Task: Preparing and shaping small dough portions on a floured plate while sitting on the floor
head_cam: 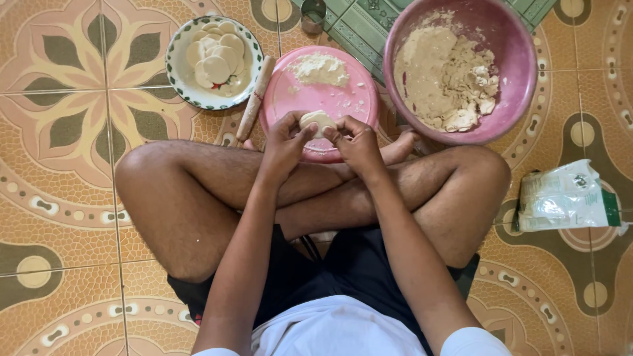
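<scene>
Both hands grasping dough piece (318, 121): left hand (285, 144), right hand (357, 142), fingertips pinching small pale lump, held over near edge of pink round board (343, 105). Board: smooth plastic, loose flour heap (320, 68) at far side. Left of board: wooden rolling pin (255, 98), then patterned-rim plate (181, 76) stacked with flat white dough discs (216, 54). Right of board: deep pink bowl (521, 59), crumbly beige dough mass (445, 76) inside. Further right, on tiled floor: white-green bag (566, 198).
</scene>
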